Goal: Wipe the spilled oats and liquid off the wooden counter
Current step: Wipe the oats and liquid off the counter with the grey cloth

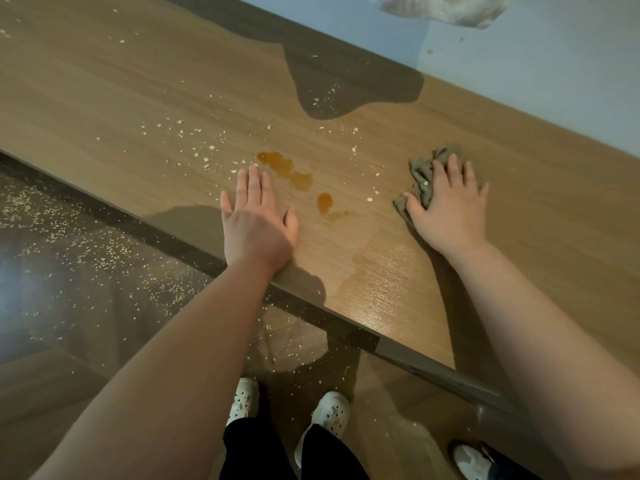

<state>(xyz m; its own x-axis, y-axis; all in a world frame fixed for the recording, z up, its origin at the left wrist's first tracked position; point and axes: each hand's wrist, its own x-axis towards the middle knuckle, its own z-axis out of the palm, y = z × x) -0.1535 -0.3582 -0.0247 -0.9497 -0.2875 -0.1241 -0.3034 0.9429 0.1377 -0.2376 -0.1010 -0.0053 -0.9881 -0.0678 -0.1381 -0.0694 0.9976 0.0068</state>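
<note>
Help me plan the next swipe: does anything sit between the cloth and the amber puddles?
Nothing visible blocks it. Only bare counter and a few oat flakes lie between the cloth and the puddles.

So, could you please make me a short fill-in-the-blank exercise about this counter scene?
The right hand presses a crumpled ___ onto the counter.
The left hand lies flat, holding ___.
Amber liquid sits between the two ___.
Oats lie on the counter and the ___.
Missing: cloth; nothing; hands; floor.
</note>
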